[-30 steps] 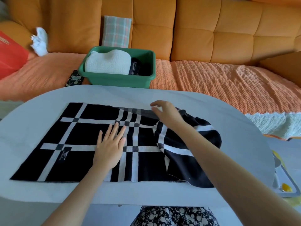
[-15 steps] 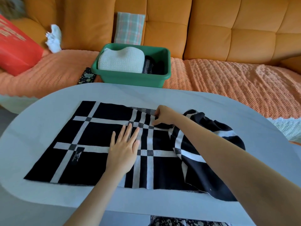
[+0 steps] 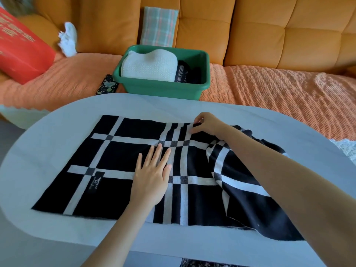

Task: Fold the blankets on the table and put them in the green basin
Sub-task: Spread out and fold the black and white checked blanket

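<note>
Fresh pinch on blanket [image 3: 119, 153], right hand [image 3: 208, 124]

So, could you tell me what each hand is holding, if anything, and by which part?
The right hand pinches the blanket at its far edge; the left hand lies flat on it, holding nothing.

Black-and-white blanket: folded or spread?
Spread, not folded: the blanket lies flat on the table, right end rumpled. Left hand lies flat on it; right hand pinches its far edge.

Blanket [image 3: 123, 170] on table [image 3: 57, 120], basin [image 3: 163, 89] behind
</note>
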`<act>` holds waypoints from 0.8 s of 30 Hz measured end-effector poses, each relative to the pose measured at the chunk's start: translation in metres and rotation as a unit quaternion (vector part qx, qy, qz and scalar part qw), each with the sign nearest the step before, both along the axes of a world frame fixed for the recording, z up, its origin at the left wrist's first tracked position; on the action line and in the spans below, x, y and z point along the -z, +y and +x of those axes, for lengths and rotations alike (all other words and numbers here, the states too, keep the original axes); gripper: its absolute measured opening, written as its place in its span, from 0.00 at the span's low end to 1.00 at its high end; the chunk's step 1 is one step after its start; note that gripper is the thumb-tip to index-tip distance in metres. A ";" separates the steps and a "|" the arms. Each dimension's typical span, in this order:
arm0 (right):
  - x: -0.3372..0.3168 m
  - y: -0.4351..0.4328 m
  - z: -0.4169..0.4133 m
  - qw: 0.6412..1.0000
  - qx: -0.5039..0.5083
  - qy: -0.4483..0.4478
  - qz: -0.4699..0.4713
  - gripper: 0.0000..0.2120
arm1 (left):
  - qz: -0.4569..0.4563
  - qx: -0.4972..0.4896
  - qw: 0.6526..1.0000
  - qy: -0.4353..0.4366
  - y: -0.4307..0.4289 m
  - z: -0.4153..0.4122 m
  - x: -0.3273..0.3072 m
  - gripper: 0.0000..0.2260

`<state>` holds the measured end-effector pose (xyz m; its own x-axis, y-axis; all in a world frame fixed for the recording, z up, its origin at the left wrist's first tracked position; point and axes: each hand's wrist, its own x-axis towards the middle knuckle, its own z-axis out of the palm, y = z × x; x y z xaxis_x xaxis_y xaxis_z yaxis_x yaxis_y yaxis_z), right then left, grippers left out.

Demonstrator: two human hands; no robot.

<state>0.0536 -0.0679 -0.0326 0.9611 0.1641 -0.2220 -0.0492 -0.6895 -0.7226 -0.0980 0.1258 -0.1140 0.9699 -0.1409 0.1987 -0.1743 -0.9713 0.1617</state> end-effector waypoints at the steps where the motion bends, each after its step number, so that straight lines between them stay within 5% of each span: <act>1: 0.002 -0.002 0.002 0.999 0.011 -0.017 -0.025 0.14 | 0.001 0.000 1.000 0.001 0.000 0.000 0.000 0.24; 9: 0.024 0.006 0.011 0.980 0.028 -0.104 -0.166 0.12 | -0.007 -0.002 1.000 0.017 -0.001 0.000 -0.004 0.26; 16: 0.001 -0.011 -0.012 0.950 -0.047 -0.152 -0.268 0.22 | 0.011 0.003 1.000 0.027 0.001 0.000 -0.004 0.26; 20: -0.020 -0.051 -0.081 0.918 0.020 -0.241 -0.314 0.31 | 0.032 0.000 0.999 0.043 -0.002 0.002 -0.011 0.25; 24: -0.011 -0.082 -0.144 0.953 0.119 -0.130 -0.245 0.42 | -0.085 0.042 0.995 0.039 -0.039 0.006 -0.026 0.20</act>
<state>-0.0904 -0.1503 -0.0217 0.9912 -0.1272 0.0357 -0.1087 -0.9389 -0.3265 -0.0920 0.0869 -0.0877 0.9697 -0.1925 0.1504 -0.2335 -0.9113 0.3392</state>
